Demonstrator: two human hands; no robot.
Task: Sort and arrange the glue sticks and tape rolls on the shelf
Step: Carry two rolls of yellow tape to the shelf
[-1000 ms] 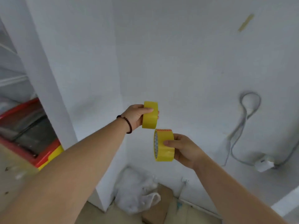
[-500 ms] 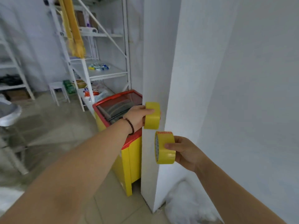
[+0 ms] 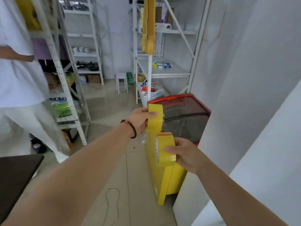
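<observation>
Left hand (image 3: 140, 119) pinching one yellow tape roll (image 3: 155, 119), right hand (image 3: 185, 154) fingers clamped round another roll (image 3: 166, 150) just below, white shelf (image 3: 169, 72) well ahead

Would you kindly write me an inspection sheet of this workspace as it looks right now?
Surface: white metal shelf ahead, beyond a red-rimmed chest freezer with a yellow body.
Job's things: two yellow tape rolls, the upper tape roll and the lower tape roll, both in hand; small tubes, possibly glue sticks, lie loose on the shelf.
Clutter: white stool, bags and packets on the lower shelves.
Hands: left hand grips the upper roll, right hand grips the lower one.
Cables: a thin looped cord on the floor.
Surroundings: second shelving rack at left, another person in white beside it, white walls at right.
</observation>
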